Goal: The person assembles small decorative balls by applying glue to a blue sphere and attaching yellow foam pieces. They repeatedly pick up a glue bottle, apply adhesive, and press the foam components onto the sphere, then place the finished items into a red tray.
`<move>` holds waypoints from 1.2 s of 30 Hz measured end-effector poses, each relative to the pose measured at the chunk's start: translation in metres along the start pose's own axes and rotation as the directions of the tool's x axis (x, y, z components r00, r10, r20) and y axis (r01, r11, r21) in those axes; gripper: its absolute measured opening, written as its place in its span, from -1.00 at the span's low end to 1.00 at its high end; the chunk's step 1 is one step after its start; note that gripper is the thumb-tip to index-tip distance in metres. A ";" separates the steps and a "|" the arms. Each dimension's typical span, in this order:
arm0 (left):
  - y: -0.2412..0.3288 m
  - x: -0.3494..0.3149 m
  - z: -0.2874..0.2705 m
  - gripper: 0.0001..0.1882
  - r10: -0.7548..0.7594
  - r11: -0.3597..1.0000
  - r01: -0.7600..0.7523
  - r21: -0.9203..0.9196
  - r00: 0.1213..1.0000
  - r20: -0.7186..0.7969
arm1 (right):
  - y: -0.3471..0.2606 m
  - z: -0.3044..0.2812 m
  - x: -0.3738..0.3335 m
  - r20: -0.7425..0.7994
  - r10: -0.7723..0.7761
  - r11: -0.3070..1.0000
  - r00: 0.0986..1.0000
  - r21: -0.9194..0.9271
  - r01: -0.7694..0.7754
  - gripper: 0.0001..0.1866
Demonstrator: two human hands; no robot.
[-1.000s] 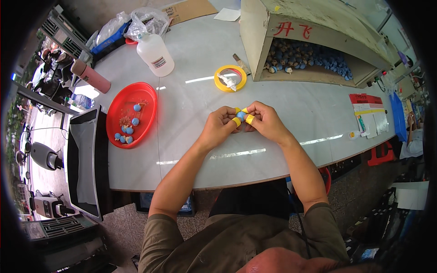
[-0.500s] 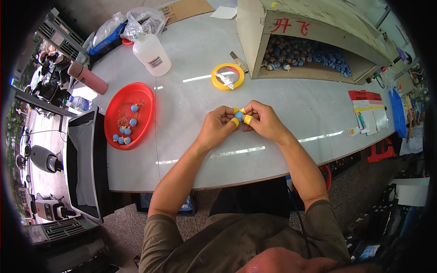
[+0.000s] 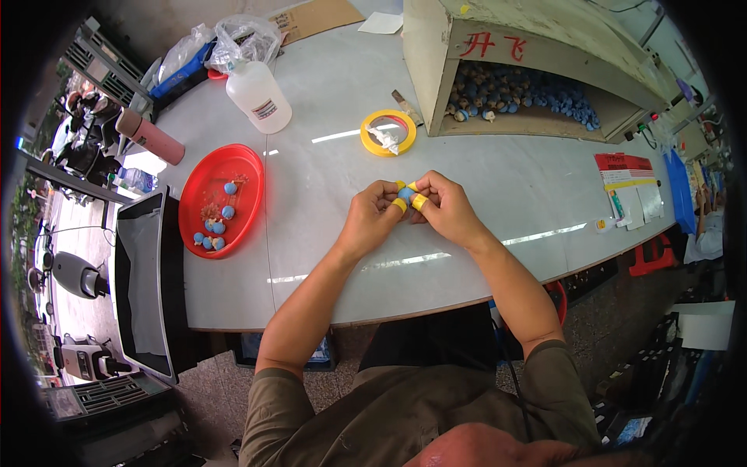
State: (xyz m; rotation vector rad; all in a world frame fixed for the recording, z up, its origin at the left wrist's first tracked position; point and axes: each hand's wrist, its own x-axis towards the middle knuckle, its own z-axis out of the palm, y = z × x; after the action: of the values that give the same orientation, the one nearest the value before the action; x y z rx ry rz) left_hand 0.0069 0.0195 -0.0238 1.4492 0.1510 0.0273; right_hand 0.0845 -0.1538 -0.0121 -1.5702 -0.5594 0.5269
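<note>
A small blue piece [image 3: 405, 194] is pinched between my two hands above the middle of the table. My left hand [image 3: 370, 214] is closed on its left side, thumb and fingertips pressed together. My right hand [image 3: 449, 208] grips it from the right. Yellow tape wraps thumbs and fingertips of both hands. The fingers cover much of the piece, so its full shape is hidden. To the left, a red oval tray [image 3: 255, 173] bears several similar small blue-and-cream pieces [image 3: 219, 227]. A yellow tape roll [image 3: 366, 141] with crumpled white material in it lies beyond my hands.
A cabinet [image 3: 426, 70] full of blue-and-cream pieces stands far right. At the far left are a white plastic bottle [image 3: 261, 101], a pink flask [image 3: 152, 136] and a black bin [image 3: 173, 311] beside the table. Papers [image 3: 630, 187] lie on the right; a metal blade [image 3: 406, 107] lies near the tape.
Both hands keep hold of the blue piece and have shifted very slightly, with small movements of the fingers around it. The tray and the other things stay in place.
</note>
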 end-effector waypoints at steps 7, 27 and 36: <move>0.008 -0.001 0.002 -0.56 0.013 0.999 -0.006 0.044 0.986 -0.169 | 0.003 0.008 0.003 0.041 -0.001 0.986 0.999 0.169 -0.006 -0.87; 0.052 -0.089 -0.173 -0.38 0.673 0.181 0.605 0.776 0.500 -0.546 | 0.007 -0.224 0.118 -0.563 -0.185 0.401 0.805 -0.791 -0.461 -0.55; 0.045 -0.048 -0.040 -0.60 0.389 0.845 -0.222 0.487 0.879 -0.274 | 0.019 -0.156 0.052 -0.522 -0.419 0.831 0.743 -0.550 0.083 -0.41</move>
State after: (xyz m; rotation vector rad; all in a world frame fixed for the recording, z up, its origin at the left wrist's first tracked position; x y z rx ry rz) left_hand -0.0423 0.0591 0.0202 1.9080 0.2336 0.5691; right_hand 0.2242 -0.2425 -0.0203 -1.9812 -0.3932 -0.4140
